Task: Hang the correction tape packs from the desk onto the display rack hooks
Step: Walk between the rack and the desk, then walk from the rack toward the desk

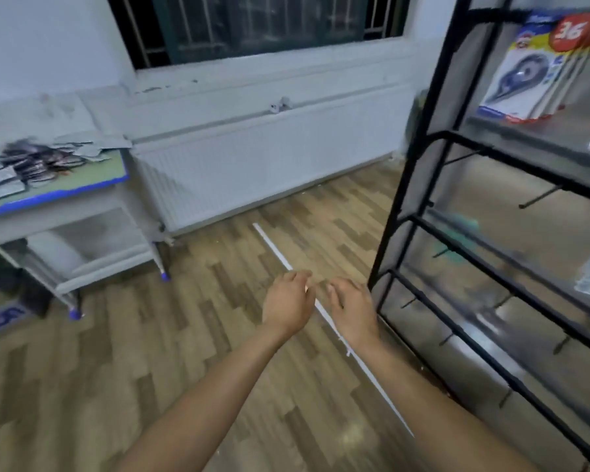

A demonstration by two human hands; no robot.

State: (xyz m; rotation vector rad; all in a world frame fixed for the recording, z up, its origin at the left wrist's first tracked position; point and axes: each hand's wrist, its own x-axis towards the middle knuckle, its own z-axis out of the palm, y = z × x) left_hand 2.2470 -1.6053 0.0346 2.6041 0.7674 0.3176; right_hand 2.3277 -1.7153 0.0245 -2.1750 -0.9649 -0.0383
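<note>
A heap of grey-and-dark carded correction tape packs [31, 163] lies blurred on the green-topped, blue-edged desk [92, 172], far to the left of and beyond the left hand [288, 306]. Several white, yellow and red packs [542, 66] hang overlapped and tilted from a top hook of the black metal display rack [419, 172], high above and to the right of the right hand [351, 310].

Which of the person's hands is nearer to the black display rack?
Right. The right hand hovers just beside the display rack frame's lower corner; the left hand is farther away, on the right hand's other side.
</note>
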